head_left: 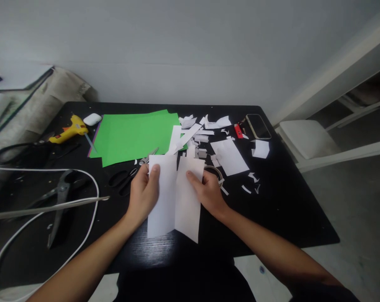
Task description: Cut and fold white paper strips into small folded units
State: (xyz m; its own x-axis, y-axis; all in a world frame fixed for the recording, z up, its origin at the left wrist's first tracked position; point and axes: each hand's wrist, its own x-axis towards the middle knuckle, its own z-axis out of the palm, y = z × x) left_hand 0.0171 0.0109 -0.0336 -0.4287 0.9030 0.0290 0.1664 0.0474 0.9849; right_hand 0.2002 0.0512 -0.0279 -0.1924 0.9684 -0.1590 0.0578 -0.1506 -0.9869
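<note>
Above the near side of the black table, both hands hold a white sheet of paper (pixel 162 201) upright. It bends down its middle into two panels, with a narrow gap between them at the top. My left hand (pixel 144 188) pinches the left panel, thumb in front and fingers behind. On the right panel, my right hand (pixel 209 191) grips the outer edge the same way. Black-handled scissors (pixel 123 178) lie just left of my left hand, their blade tips showing past the paper. Behind my right hand, a roll of tape (pixel 215 171) is partly hidden.
Green sheets (pixel 133 136) lie at the back beside white paper scraps (pixel 198 138). A yellow glue gun (pixel 72 130), large shears (pixel 62 193) and a looping white cable (pixel 94 214) occupy the left. To the right are a white paper piece (pixel 230 157), red lighter (pixel 238 131) and phone (pixel 258 126).
</note>
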